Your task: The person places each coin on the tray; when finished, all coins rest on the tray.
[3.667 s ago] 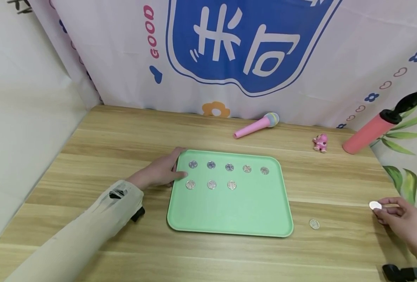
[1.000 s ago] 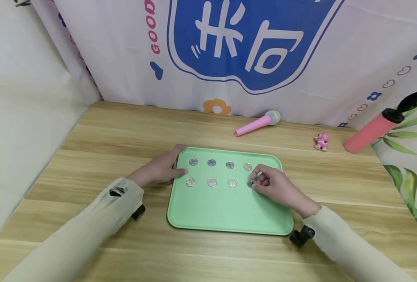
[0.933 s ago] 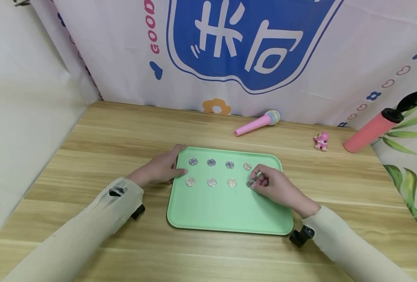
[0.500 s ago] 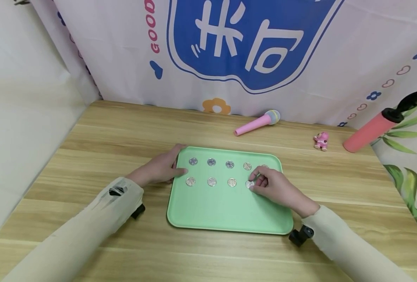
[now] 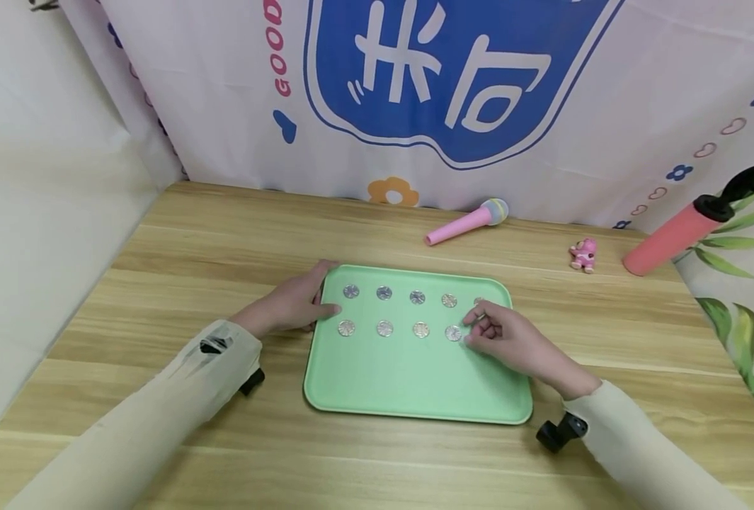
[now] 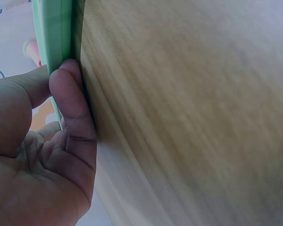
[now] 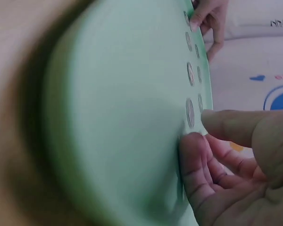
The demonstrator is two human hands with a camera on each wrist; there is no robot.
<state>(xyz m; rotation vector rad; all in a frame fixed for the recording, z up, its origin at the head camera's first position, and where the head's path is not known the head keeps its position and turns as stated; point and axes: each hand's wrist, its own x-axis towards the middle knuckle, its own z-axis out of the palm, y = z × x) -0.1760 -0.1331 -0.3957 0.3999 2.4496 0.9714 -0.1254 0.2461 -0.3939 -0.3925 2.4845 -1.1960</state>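
Note:
My left hand point(image 5: 294, 303) grips the left edge of a green tray point(image 5: 415, 382), with the thumb on top and the curled fingers at the rim in the left wrist view. Silver coins lie on the tray in two rows. At the right end of the near row lies a flat coin point(image 5: 453, 333), and my right hand point(image 5: 504, 336) is just right of it. In the right wrist view the thumb and index finger point(image 7: 193, 150) are apart, with nothing visible between them. The far row's last coin point(image 5: 478, 301) is partly hidden by my right hand.
Behind the tray, a pink toy microphone point(image 5: 466, 223) lies near the printed backdrop point(image 5: 224, 127). A small pink figurine point(image 5: 583, 255) and a red hand pump point(image 5: 670, 237) stand at the back right. Wooden tabletop point(image 5: 224, 439) surrounds the tray.
My right hand came from the table's right side with a coin, laid it at the near row's right end, then let go and drew slightly right. My left hand stayed on the tray.

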